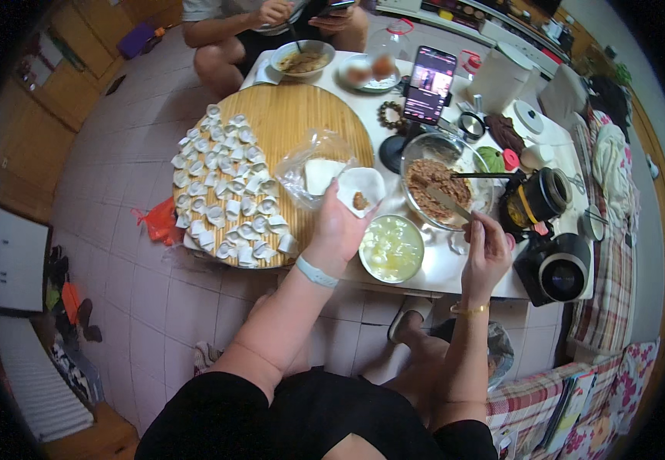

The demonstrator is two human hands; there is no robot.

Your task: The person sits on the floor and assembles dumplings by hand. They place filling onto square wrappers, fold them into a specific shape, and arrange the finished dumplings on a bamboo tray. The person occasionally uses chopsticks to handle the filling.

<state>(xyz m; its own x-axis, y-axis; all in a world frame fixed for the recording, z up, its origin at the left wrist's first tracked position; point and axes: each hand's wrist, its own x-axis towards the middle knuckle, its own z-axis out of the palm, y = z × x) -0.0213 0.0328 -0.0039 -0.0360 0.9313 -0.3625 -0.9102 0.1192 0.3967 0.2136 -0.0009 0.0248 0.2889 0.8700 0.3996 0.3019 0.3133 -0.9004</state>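
My left hand [341,227] holds a square dough wrapper [370,184] with a small lump of meat filling [360,200] on it. My right hand [489,247] grips a flat metal spatula or knife [447,201], its tip in the minced meat [424,178] inside a clear glass bowl [485,198]. A stack of wrappers [320,175] lies in a clear plastic bag [293,178] on the round bamboo board [304,109]. Many folded wontons [232,184] cover the board's left side. Below the glass bowl stands a bowl of pale green, chunky liquid [391,248].
A phone on a stand [431,83] rises behind the glass bowl. At right are a dark jar [539,195] and a black appliance [557,273]. Another person [275,17] sits across, by a bowl of food [304,59]. A plate [370,83] and beaded bracelet [390,116] lie near the phone.
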